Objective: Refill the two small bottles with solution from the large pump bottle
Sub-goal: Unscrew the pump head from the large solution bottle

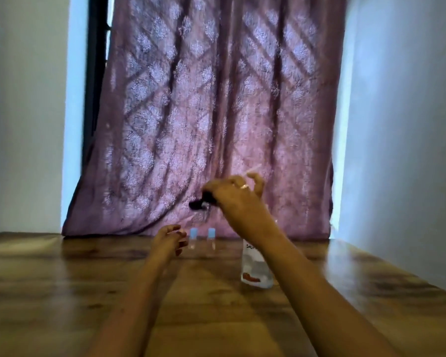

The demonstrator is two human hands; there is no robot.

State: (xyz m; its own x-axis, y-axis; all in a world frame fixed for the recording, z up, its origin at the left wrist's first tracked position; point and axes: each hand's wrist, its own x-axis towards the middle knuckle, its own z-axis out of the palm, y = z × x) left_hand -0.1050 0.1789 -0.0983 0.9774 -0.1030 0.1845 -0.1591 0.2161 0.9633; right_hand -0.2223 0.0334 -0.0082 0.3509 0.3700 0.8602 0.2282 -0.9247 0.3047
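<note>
Two small clear bottles with light blue caps, the left one (193, 238) and the right one (211, 238), stand side by side at the far middle of the wooden table (62, 279). The large clear bottle (254, 266) with a red-marked label stands to their right, partly behind my right forearm. My right hand (236, 195) is raised above it, shut on the black pump head (200, 203), lifted off the bottle with its thin tube showing faintly. My left hand (169, 240) hovers just left of the small bottles, fingers curled and apart, holding nothing.
A purple patterned curtain (211, 112) hangs right behind the bottles and drapes onto the table's far edge. White walls stand on both sides. The image is motion-blurred.
</note>
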